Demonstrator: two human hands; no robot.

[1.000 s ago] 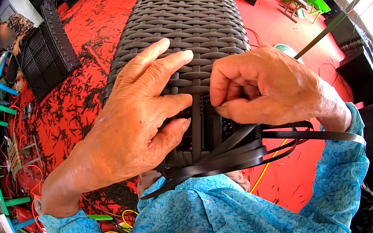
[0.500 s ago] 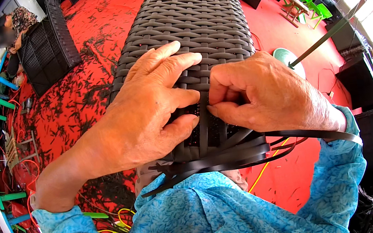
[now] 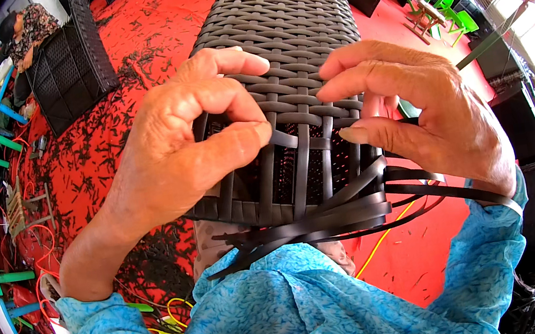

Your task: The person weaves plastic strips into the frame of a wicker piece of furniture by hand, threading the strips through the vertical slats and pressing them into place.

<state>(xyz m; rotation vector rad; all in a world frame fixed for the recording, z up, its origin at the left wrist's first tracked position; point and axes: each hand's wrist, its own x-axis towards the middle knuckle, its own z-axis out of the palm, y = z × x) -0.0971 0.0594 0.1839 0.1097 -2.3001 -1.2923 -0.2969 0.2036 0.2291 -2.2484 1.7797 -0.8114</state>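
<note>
A dark brown woven rattan panel [image 3: 283, 35] stretches away from my lap, tightly woven at its far part. Toward me, bare lengthwise strips [image 3: 303, 162] run to the near edge with gaps between them. My left hand [image 3: 197, 129] is over the panel's left side, thumb and index finger pinched on a flat rattan strip [image 3: 284, 138] that crosses the lengthwise ones. On the right side, my right hand [image 3: 415, 102] hovers with fingers apart and thumb spread from them. Loose strip ends [image 3: 316, 223] bunch at the near edge, some curving right toward my right wrist.
Dark scraps litter the red floor [image 3: 146, 33] at the left. A person [image 3: 33, 29] sits at the far left behind a dark woven piece [image 3: 70, 78]. Green chairs [image 3: 462, 20] stand at the far right, and cables [image 3: 375, 254] lie near my lap.
My right hand has opened and moved up and right, away from the weave. My left thumb and index finger have closed together, and more of the bare strips shows.
</note>
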